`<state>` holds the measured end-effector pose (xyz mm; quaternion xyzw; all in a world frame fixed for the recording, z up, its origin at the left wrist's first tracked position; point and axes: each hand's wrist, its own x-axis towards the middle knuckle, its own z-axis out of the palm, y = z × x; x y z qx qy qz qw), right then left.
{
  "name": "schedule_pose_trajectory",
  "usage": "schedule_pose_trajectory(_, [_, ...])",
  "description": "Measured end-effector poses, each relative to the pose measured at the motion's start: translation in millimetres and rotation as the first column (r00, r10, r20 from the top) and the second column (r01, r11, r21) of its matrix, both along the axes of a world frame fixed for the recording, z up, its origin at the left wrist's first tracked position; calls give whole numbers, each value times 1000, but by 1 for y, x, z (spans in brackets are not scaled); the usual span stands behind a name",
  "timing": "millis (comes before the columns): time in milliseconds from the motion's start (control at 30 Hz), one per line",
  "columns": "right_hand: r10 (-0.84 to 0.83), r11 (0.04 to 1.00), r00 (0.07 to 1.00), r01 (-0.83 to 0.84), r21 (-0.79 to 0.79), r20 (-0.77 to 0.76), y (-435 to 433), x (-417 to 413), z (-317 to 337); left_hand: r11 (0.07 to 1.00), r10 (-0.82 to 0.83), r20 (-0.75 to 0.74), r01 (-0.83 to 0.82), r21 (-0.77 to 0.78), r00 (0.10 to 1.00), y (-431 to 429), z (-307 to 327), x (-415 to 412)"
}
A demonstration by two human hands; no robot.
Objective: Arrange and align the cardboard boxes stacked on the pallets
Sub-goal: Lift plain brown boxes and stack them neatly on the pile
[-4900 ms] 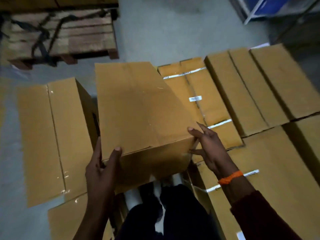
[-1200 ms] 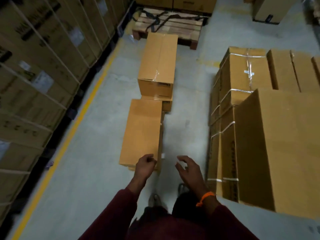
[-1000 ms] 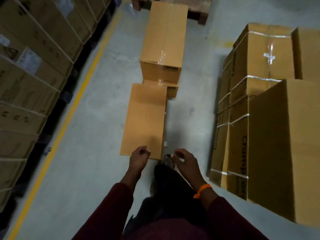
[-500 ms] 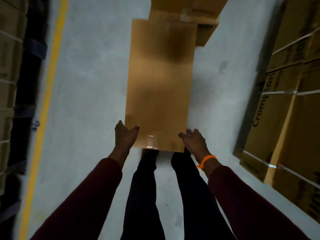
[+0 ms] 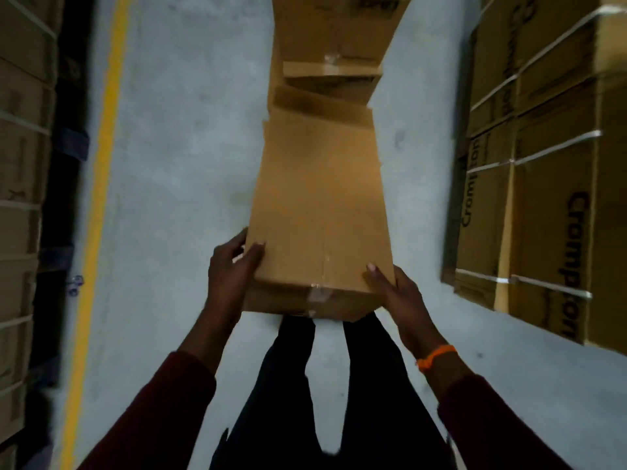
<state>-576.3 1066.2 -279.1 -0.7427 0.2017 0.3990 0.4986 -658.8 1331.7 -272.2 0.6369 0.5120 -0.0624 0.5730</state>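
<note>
2 hands hold 1 long box (image 5: 319,205) by its near end, which sits just above the person's dark legs (image 5: 288,385). The left hand (image 5: 230,269) clasps the near left corner. Its thumb lies flat on the top face and its fingers curl round the left side, spread away from the thumb. The right hand (image 5: 397,296) clasps the near right corner with its thumb on the top face. Its other fingers wrap down the side and mostly cannot be seen. An orange band (image 5: 436,356) circles the right wrist, and both arms wear maroon sleeves (image 5: 163,401).

The box runs lengthwise away from the person over the grey floor (image 5: 183,130), with a taped seam along its top and down the near face. Its far end meets the far boxes (image 5: 336,32), which are piled at the top of the view. Whether that far end rests on the floor cannot be told.

To the right, well apart from the box, stands the right stack (image 5: 549,171) of strapped cartons with dark lettering on their sides. Along the left edge runs the left stack (image 5: 20,198), also strapped. A yellow line (image 5: 98,198) is painted on the floor just beside the left stack.
</note>
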Motion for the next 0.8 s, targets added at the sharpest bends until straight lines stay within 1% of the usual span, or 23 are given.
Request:
schedule_pose_trajectory(33, [-35,999,999,35,27,-5,-6,-5,30,998,-37,53,40,-50,998,-1,30,0])
schedule_pose_trajectory(100, [-81,995,994,85,60,-66,-22,-19,84,979,-116,111,132,-154,987,-6,85,3])
schedule_pose_trajectory(200, [-126,981,981,145,129,-148,-58,-49,149,920,-305,126,327,-218,944,-21,152,5])
schedule_pose_trajectory(267, [-163,971,975,185,148,-148,-86,-73,192,886,-394,111,409,-219,913,-45,193,3])
schedule_pose_trajectory(333, [-187,967,974,205,151,-128,-106,-86,222,877,-427,110,440,-193,898,-66,217,1])
schedule_pose_trajectory(467, [-277,953,961,275,127,3,-167,-125,281,831,-517,243,549,-86,821,-140,279,-10])
schedule_pose_trajectory(533, [-333,938,940,321,131,78,-198,-135,306,824,-537,281,566,-27,795,-171,307,-13])
schedule_pose_trajectory(633, [-399,914,884,359,190,244,-240,-144,343,842,-526,379,529,106,761,-212,346,-18])
schedule_pose_trajectory(667, [-429,900,850,374,221,306,-254,-147,354,849,-517,437,506,153,736,-225,356,-20])
schedule_pose_trajectory(733, [-518,852,759,418,314,395,-282,-154,376,882,-461,552,427,199,695,-262,377,-32])
schedule_pose_trajectory(800, [-613,784,682,460,418,399,-314,-165,392,899,-431,632,366,240,644,-312,397,-50])
